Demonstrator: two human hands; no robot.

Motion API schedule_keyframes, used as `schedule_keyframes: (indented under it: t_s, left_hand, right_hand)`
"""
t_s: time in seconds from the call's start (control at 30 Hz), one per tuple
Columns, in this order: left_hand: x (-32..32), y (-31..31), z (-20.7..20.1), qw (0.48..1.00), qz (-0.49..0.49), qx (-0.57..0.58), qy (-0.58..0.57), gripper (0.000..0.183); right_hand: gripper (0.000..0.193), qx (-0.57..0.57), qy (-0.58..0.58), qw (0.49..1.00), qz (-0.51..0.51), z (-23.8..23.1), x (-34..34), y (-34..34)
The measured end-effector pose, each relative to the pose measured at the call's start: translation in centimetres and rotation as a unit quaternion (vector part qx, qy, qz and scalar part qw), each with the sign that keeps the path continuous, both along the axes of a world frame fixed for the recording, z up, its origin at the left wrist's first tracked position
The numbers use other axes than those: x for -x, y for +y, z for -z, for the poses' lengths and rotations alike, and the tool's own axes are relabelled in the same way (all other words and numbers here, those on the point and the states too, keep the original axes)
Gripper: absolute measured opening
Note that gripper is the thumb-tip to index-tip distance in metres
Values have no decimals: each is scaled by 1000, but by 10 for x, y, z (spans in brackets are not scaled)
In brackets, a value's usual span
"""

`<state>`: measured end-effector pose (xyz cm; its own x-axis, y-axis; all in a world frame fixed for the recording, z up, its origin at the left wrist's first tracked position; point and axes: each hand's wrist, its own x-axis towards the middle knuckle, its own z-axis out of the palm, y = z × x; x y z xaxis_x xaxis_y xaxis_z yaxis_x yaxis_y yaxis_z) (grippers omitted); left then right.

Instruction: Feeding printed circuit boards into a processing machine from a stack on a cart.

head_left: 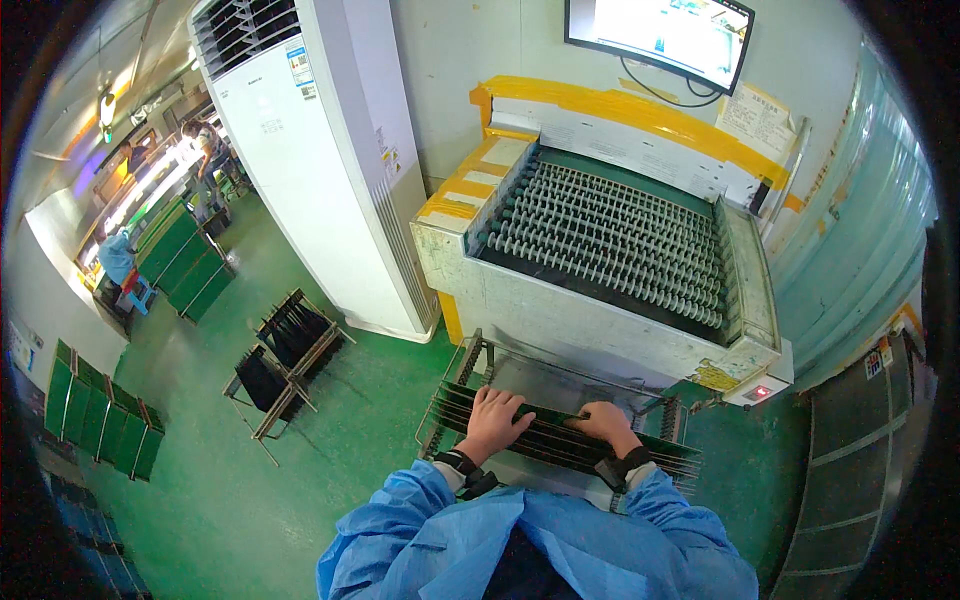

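Observation:
In front of me, several thin dark green panels stand on edge, side by side, in a wire rack. My left hand lies across the panels' top edges left of the middle, fingers stretched away from me and thumb apart. Farther right, my right hand has its fingers curled over the top edge of a panel, pointing left; their tips are partly hidden. Dark bands circle both wrists, below blue sleeves.
Beyond the rack stands a roller machine edged with yellow tape. A white air conditioner is left of it, with a rack of black panels on the floor. A dark cabinet stands right. Two people work far left.

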<state>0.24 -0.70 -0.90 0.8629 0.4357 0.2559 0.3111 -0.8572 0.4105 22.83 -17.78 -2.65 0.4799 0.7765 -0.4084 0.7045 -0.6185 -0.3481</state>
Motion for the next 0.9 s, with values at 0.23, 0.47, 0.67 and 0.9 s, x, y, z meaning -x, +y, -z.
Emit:
schedule_keyframes:
  t_s: [0.23, 0.47, 0.67, 0.9]
  left_hand:
    - [-1, -1, -1, 1000, 2, 0, -14, 40]
    - [-1, 0, -1, 1000, 1, -4, -11, 41]
    - [-1, 0, 0, 1000, 2, -5, -19, 40]
    - [0, -1, -2, 1000, 0, -10, -27, 40]
  right_hand:
    - [60, 9, -9, 1000, -6, 12, -5, -1]
    - [62, 12, -20, 1000, -14, 9, -4, 0]
    - [61, 23, -15, 1000, -5, 6, -3, 0]
    - [62, 15, -10, 1000, -6, 8, -3, -1]
